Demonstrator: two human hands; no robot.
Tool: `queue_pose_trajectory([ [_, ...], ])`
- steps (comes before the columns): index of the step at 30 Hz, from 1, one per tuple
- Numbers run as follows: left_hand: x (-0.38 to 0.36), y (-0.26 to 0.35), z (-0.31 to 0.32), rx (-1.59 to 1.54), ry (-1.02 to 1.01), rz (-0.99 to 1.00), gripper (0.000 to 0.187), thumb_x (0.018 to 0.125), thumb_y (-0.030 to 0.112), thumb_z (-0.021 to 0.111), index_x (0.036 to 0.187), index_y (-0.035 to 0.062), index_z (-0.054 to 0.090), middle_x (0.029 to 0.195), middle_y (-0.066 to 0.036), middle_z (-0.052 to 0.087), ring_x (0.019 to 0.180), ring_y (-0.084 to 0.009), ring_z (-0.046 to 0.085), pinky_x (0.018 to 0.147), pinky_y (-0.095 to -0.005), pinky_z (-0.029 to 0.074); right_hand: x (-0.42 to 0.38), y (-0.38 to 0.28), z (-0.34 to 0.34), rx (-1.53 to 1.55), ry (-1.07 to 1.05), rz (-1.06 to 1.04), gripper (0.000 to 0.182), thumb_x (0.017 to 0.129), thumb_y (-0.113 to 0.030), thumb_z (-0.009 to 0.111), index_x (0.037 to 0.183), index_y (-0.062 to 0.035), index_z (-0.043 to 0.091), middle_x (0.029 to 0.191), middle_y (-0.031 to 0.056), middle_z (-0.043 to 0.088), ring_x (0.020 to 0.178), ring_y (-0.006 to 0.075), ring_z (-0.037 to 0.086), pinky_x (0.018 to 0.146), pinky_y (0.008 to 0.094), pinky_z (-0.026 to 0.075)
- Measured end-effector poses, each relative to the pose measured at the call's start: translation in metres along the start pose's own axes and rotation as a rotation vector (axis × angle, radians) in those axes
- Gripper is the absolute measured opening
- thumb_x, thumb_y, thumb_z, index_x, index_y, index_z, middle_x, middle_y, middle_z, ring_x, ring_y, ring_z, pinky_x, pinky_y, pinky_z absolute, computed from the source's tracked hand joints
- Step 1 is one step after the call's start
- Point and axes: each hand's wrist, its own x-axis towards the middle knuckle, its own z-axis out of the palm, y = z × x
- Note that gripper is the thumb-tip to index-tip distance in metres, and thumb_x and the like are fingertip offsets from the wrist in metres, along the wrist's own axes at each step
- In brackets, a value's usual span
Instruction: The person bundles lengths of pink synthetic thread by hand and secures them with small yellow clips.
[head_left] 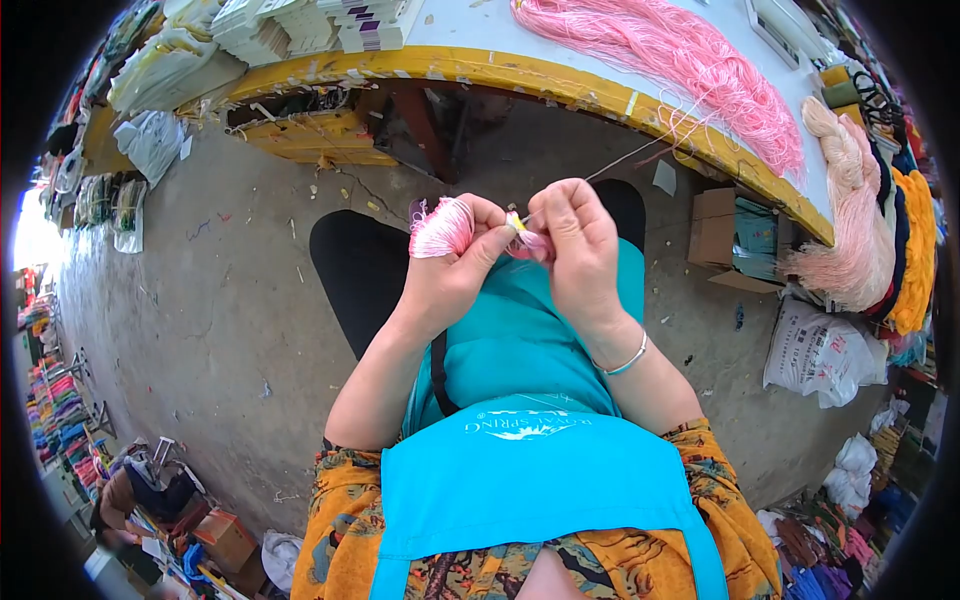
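A small skein of pink and white thread (442, 230) fans out over the back of my left hand (455, 268). The fingers of that hand are closed on the skein, near a yellow and white band (515, 222) around it. Right beside it, my right hand (577, 245) pinches at the banded end, where a short pink loop (535, 246) shows below the fingers. A thin strand runs from my right hand up to the table edge. Both hands are close together above the turquoise apron (530, 330).
A large bundle of pink thread (690, 65) lies on the white table with a yellow edge (480, 66). Pale pink and orange skeins (912, 255) hang at the right. Stacked cards (300, 25) stand at the upper left. A cardboard box (712, 230) sits on the floor.
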Motion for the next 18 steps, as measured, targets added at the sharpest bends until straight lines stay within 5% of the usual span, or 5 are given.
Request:
queue_pose_trajectory([
  [4, 0.0, -0.004, -0.007, -0.058, 0.056, -0.059, 0.01, 0.095, 0.009, 0.06, 0.097, 0.0001, 0.057, 0.082, -0.001, 0.06, 0.072, -0.0041, 0.053, 0.065, -0.0185, 0.044, 0.011, -0.006, -0.014, 0.164, 0.04, 0.047, 0.019, 0.103, -0.022, 0.047, 0.092, -0.0076, 0.051, 0.085, 0.0036, 0.057, 0.06, 0.007, 0.052, 0.048, 0.0184, 0.038],
  [10, -0.001, -0.002, -0.001, -0.192, 0.098, -0.04, 0.01, 0.095, 0.011, 0.061, 0.098, 0.0014, 0.057, 0.081, 0.001, 0.06, 0.069, -0.0029, 0.052, 0.06, -0.0171, 0.042, 0.005, -0.014, -0.013, 0.172, 0.084, 0.252, 0.027, 0.102, -0.022, 0.046, 0.122, -0.0033, 0.046, 0.104, 0.0133, 0.062, 0.062, 0.0102, 0.056, 0.048, 0.021, 0.042],
  [12, -0.001, -0.003, -0.005, -0.208, 0.097, -0.048, 0.011, 0.095, 0.011, 0.061, 0.098, 0.0014, 0.057, 0.081, 0.001, 0.06, 0.069, -0.0026, 0.052, 0.06, -0.0167, 0.042, 0.0, -0.014, -0.009, -0.124, 0.059, 0.075, 0.041, 0.1, -0.021, 0.049, 0.135, -0.0027, 0.038, 0.112, 0.0154, 0.059, 0.068, 0.0102, 0.058, 0.052, 0.0205, 0.044],
  [15, 0.0, -0.003, -0.004, -0.194, 0.13, -0.062, 0.01, 0.095, 0.01, 0.061, 0.098, 0.0015, 0.057, 0.081, 0.001, 0.06, 0.069, -0.0024, 0.053, 0.06, -0.0167, 0.042, -0.005, -0.011, -0.013, -0.632, -0.105, -0.239, 0.057, 0.082, 0.0, 0.067, 0.133, -0.0038, 0.041, 0.117, 0.0103, 0.057, 0.077, 0.0077, 0.058, 0.063, 0.02, 0.049],
  [18, 0.001, 0.001, 0.002, -0.149, 0.163, -0.067, 0.008, 0.095, 0.008, 0.06, 0.098, 0.0014, 0.057, 0.082, 0.0, 0.061, 0.07, -0.0025, 0.053, 0.061, -0.0172, 0.044, -0.002, -0.007, -0.009, -0.883, -0.091, -0.525, 0.037, 0.075, 0.0, 0.074, 0.109, -0.003, 0.059, 0.101, 0.0099, 0.063, 0.071, 0.0144, 0.063, 0.059, 0.0258, 0.051],
])
